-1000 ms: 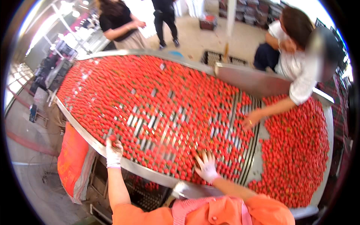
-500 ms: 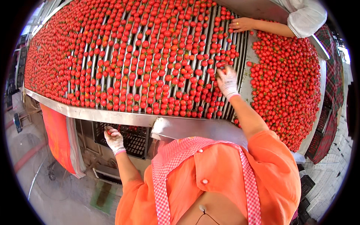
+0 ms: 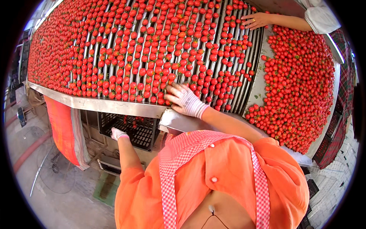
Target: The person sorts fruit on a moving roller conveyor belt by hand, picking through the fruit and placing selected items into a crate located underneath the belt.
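Red cherry tomatoes (image 3: 146,71), some with green stems, lie in rows over the metal rollers of a sorting conveyor (image 3: 143,57). My right hand (image 3: 185,100), in a white glove with bare fingertips, is over the conveyor's near edge. Its fingers are spread and slightly bent, their tips among the outermost tomatoes; whether one is pinched beneath them is hidden. Lower left, my gloved left hand (image 3: 119,133) is beside a black slatted plastic crate (image 3: 143,138) below the conveyor. Its fingers are mostly hidden. A few blurred tomatoes (image 3: 129,121) show over the crate, close to that hand.
Another person's bare hand (image 3: 256,20) rests at the rollers' far right end. Many tomatoes (image 3: 297,91) are piled on a metal tray to the right. A metal rail (image 3: 110,106) borders the near side, with an orange-red cloth (image 3: 63,126) hanging below.
My right hand has moved left and nearer, from the right end of the rollers to the near rail. My left hand has turned beside the crate; the red item at its fingers no longer shows.
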The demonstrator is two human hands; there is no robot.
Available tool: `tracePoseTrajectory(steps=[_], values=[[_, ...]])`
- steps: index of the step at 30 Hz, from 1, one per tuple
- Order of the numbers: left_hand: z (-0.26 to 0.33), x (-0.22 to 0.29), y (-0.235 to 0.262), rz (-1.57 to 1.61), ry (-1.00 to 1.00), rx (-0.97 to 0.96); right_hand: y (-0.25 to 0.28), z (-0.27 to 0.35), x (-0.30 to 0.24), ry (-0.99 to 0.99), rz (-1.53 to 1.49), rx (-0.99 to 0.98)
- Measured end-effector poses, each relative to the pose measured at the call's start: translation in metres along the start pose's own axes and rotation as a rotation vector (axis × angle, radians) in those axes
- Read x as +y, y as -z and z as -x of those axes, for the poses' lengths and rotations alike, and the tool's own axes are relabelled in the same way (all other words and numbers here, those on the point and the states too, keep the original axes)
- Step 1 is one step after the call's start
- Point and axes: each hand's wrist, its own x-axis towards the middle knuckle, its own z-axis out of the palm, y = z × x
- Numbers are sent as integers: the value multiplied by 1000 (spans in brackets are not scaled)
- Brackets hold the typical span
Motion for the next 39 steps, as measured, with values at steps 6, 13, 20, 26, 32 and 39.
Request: tracePoseTrajectory(steps=[6,13,20,26,32,39], values=[[161,114,-32,179,-1051,-85,34,71,45,42,125,-132],[339,146,-131,-371,-2102,-483,80,171,83,-276,351,-274],[469,72,-194,-961,-2174,-480,73,174,100,-534,401,135],[528,-5,-169,-1078,-2323,-794,66,103,137,-548,393,428],[511,-1,-159,-567,-2357,-1177,95,54,210,-599,567,323],[490,126,-234,-304,-2188,-698,144,56,276,-815,482,368]])
